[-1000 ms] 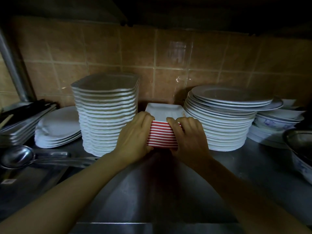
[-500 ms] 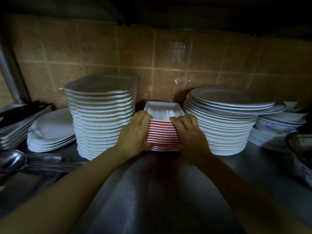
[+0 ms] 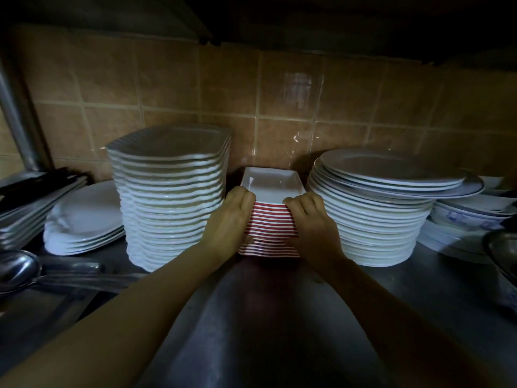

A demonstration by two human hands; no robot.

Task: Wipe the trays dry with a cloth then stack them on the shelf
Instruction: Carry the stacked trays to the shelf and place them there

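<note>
A stack of small rectangular trays (image 3: 270,228), red outside and white inside, stands on the steel shelf (image 3: 279,317) between two plate stacks, close to the tiled wall. My left hand (image 3: 228,222) grips the stack's left near corner, fingers hooked over the top rim. My right hand (image 3: 313,225) grips the right near corner the same way. The lower few trays sit slightly offset from the ones above. No cloth is in view.
A tall stack of white square plates (image 3: 170,197) stands just left of the trays, a stack of round plates (image 3: 375,214) just right. Oval plates (image 3: 84,217), flat trays and a ladle (image 3: 19,267) lie far left. Bowls (image 3: 470,214) sit far right.
Both hands have pushed the tray stack a little farther back between the plate stacks, toward the wall. Their grip on the near corners is the same.
</note>
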